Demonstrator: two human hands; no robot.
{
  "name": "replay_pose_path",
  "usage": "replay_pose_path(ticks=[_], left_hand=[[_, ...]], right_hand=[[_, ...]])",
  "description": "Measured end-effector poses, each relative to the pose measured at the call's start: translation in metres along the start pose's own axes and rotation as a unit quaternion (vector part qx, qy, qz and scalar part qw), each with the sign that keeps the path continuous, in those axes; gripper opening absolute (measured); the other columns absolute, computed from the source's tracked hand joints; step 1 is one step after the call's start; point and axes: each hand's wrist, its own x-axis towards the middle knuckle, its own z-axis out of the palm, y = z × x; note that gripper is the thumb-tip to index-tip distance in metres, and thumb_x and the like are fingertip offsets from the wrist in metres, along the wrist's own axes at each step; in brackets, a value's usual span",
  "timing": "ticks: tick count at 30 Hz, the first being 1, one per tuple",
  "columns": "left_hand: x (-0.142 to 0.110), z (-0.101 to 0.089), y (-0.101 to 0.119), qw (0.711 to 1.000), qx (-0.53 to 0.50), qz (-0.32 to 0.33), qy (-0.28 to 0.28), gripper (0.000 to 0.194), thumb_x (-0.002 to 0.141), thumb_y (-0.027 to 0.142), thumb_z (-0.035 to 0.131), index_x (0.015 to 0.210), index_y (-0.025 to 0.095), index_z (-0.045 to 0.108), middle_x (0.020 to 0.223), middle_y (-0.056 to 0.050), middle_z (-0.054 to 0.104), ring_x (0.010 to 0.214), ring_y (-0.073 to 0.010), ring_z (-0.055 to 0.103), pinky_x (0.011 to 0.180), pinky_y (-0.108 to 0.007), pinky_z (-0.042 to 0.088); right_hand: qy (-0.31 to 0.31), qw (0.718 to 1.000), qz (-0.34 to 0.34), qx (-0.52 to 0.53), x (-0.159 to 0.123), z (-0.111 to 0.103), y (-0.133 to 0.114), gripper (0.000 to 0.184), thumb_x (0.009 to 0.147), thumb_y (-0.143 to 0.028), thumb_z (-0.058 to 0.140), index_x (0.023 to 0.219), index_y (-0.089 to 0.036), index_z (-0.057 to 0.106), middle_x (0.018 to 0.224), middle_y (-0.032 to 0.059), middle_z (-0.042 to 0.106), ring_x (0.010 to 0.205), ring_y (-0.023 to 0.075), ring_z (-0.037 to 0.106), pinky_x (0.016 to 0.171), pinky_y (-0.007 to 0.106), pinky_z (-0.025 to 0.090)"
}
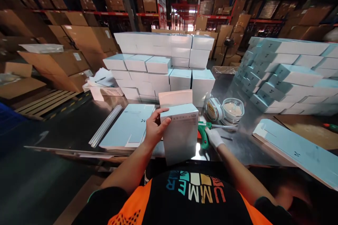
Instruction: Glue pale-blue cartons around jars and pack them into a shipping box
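A white carton (pixel 181 135) stands upright at the table's near edge with its top flap (pixel 176 97) raised at the back. My bare left hand (pixel 155 126) grips the carton's upper left side, thumb on the near face and fingers over the top edge. To the right of the carton is a green hot glue gun (pixel 204 134) with a glue stick (pixel 224 126) sticking out of its rear. My right hand (pixel 214 137), in a white glove, is closed at the back of the glue gun; its fingertips are partly hidden.
Flat pale-blue cartons (pixel 129 123) and clear sticks (pixel 105 126) lie on the left. Two round clear containers (pixel 233 109) sit behind the glue gun. White boxes are stacked at the back (pixel 158 65) and right (pixel 287 77). A long flat carton (pixel 298 151) overhangs the front right edge.
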Motion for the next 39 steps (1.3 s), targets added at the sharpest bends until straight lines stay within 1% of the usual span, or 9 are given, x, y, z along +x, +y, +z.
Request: replay_pose_path(ticks=[4, 8, 13, 20, 25, 29, 33, 36, 39], left_hand=[[-0.001, 0.004, -0.005, 1.0, -0.009, -0.016, -0.023, 0.073, 0.077, 0.08, 0.087, 0.117, 0.019, 0.078, 0.11, -0.011, 0.08, 0.099, -0.0286, 0.076, 0.083, -0.037, 0.062], [-0.003, 0.016, -0.012, 0.996, -0.004, 0.041, -0.08, 0.066, 0.082, 0.079, 0.085, 0.111, 0.02, 0.079, 0.113, -0.013, 0.078, 0.108, -0.0311, 0.076, 0.093, -0.041, 0.062], [-0.005, 0.024, -0.025, 0.981, -0.099, 0.145, -0.083, 0.044, 0.088, 0.055, 0.093, 0.109, 0.024, 0.069, 0.122, -0.01, 0.077, 0.122, -0.0287, 0.077, 0.101, -0.041, 0.06], [0.016, -0.013, -0.012, 0.941, 0.016, 0.274, -0.198, 0.009, 0.103, 0.032, 0.077, 0.108, 0.026, 0.082, 0.115, -0.009, 0.079, 0.132, -0.0323, 0.074, 0.111, -0.05, 0.06], [0.034, -0.015, 0.045, 0.83, 0.323, 0.298, -0.345, 0.067, 0.091, 0.049, 0.089, 0.151, 0.028, 0.068, 0.144, -0.017, 0.074, 0.139, -0.04, 0.067, 0.121, -0.058, 0.05], [0.041, -0.015, 0.065, 0.824, 0.396, 0.25, -0.319, 0.074, 0.093, 0.05, 0.082, 0.16, 0.027, 0.06, 0.128, -0.014, 0.079, 0.113, -0.0344, 0.075, 0.105, -0.05, 0.059], [0.051, -0.045, 0.037, 0.948, 0.272, 0.151, -0.06, 0.082, 0.086, 0.052, 0.085, 0.159, 0.025, 0.06, 0.126, -0.011, 0.074, 0.112, -0.0284, 0.074, 0.097, -0.041, 0.062], [0.045, -0.057, -0.001, 0.991, 0.128, 0.022, 0.013, 0.114, 0.071, 0.045, 0.094, 0.17, 0.024, 0.043, 0.13, -0.01, 0.07, 0.112, -0.0251, 0.073, 0.091, -0.034, 0.063], [0.028, -0.053, -0.033, 0.995, 0.087, -0.052, 0.0, 0.108, 0.064, 0.04, 0.094, 0.161, 0.02, 0.053, 0.153, -0.015, 0.062, 0.139, -0.033, 0.064, 0.114, -0.041, 0.057]], right_hand=[[0.008, 0.996, -0.066, 0.052, -0.004, -0.007, -0.029, 0.051, 0.089, -0.07, 0.073, 0.09, -0.02, 0.075, 0.091, 0.0142, 0.078, 0.095, 0.0284, 0.076, 0.085, 0.039, 0.061], [-0.139, 0.954, -0.161, 0.213, -0.018, 0.002, -0.088, 0.093, 0.085, -0.084, 0.074, 0.152, -0.021, 0.06, 0.145, 0.0176, 0.071, 0.128, 0.0288, 0.072, 0.108, 0.044, 0.061], [-0.192, 0.944, -0.238, 0.123, -0.017, -0.002, -0.091, 0.093, 0.073, -0.067, 0.097, 0.145, -0.018, 0.064, 0.153, 0.0216, 0.065, 0.144, 0.0334, 0.064, 0.124, 0.051, 0.051], [-0.129, 0.858, -0.496, 0.04, -0.026, 0.008, -0.065, 0.023, 0.107, -0.028, 0.072, 0.128, -0.026, 0.078, 0.155, 0.0167, 0.067, 0.143, 0.026, 0.066, 0.121, 0.049, 0.055], [-0.107, 0.779, -0.614, -0.071, -0.02, 0.028, -0.082, 0.062, 0.109, -0.043, 0.068, 0.166, -0.022, 0.054, 0.174, 0.0218, 0.048, 0.158, 0.0305, 0.053, 0.127, 0.049, 0.049], [-0.009, 0.85, -0.461, -0.254, 0.028, -0.006, -0.076, 0.095, 0.104, -0.066, 0.063, 0.176, -0.009, 0.035, 0.179, 0.029, 0.035, 0.17, 0.0396, 0.031, 0.137, 0.063, 0.029], [0.171, 0.853, -0.146, -0.471, 0.083, -0.045, -0.047, 0.081, 0.095, -0.054, 0.074, 0.149, 0.005, 0.061, 0.173, 0.0418, 0.032, 0.168, 0.0535, 0.019, 0.132, 0.076, 0.013], [0.128, 0.821, -0.129, -0.542, 0.093, -0.046, -0.024, 0.058, 0.084, -0.027, 0.079, 0.134, 0.002, 0.069, 0.169, 0.0386, 0.04, 0.166, 0.0506, 0.025, 0.132, 0.073, 0.015], [0.103, 0.83, -0.165, -0.524, 0.08, -0.042, -0.019, 0.051, 0.081, -0.01, 0.069, 0.132, -0.005, 0.071, 0.141, 0.0259, 0.068, 0.146, 0.0402, 0.055, 0.129, 0.062, 0.032]])
